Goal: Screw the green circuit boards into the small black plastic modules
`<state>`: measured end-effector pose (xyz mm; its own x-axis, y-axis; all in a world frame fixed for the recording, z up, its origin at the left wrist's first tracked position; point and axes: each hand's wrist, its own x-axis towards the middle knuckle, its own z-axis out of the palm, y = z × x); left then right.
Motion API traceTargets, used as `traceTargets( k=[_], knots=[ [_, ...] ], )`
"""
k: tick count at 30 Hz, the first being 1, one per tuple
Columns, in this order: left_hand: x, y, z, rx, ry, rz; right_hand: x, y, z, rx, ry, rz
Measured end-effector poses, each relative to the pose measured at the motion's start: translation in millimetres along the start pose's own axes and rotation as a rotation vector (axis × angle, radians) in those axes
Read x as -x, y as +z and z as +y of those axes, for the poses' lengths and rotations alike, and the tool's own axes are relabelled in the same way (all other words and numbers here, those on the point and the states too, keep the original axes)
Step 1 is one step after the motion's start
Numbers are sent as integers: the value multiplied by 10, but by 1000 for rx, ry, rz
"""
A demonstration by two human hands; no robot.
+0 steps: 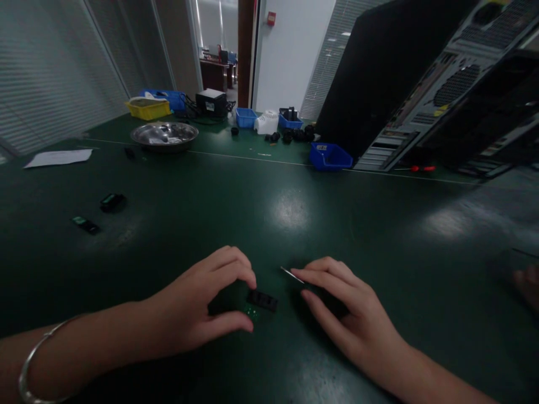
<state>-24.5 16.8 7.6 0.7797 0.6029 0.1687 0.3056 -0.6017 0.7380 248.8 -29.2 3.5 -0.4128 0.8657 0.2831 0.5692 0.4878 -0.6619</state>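
My left hand rests low over the green table, thumb and fingers apart. Between its fingertips and thumb lie a small black plastic housing and a small green circuit board. The index fingertip is at the housing's left end; whether it touches cannot be told. To the right, my right hand holds a thin silver metal tool at its fingers. The tool's tip points left, above and apart from the housing; its rear part is hidden by the hand.
Two small black-and-green parts lie at left. Behind them are paper and a metal bowl. A blue bin stands before a large computer case. Another person's hand shows at the right edge.
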Motion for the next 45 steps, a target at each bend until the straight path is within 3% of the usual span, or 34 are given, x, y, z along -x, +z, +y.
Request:
traceTargets(
  k=[4, 8, 12, 20, 24, 27, 32, 34, 36, 39, 45],
  knots=[
    [39, 66, -16, -193, 87, 26, -19, -7, -26, 238, -84, 17],
    [55, 90, 27, -372, 218, 2, -9, -34, -101, 318, -182, 65],
    [72, 92, 98, -449, 277, -43, 27, -47, -149, 271, -246, 78],
    [100, 168, 260, -403, 282, -175, 63, -49, -208, 134, -345, 100],
    [94, 218, 313, -548, 392, -145, 84, -30, -240, 85, -385, 85],
    [98, 239, 349, -553, 419, -58, 101, -13, -282, 7, -380, 51],
    [148, 219, 406, -442, 420, 157, 165, 87, -427, -283, -232, -18],
    [178, 212, 417, -388, 414, 178, 201, 187, -479, -487, -75, 7],
    [202, 221, 419, -342, 413, 183, 228, 311, -506, -782, 171, -65],
    [215, 253, 413, -316, 448, 235, 233, 480, -508, -1137, 346, -119],
    [212, 262, 419, -363, 514, 298, 159, 587, -573, -1413, 405, -21]
  ],
)
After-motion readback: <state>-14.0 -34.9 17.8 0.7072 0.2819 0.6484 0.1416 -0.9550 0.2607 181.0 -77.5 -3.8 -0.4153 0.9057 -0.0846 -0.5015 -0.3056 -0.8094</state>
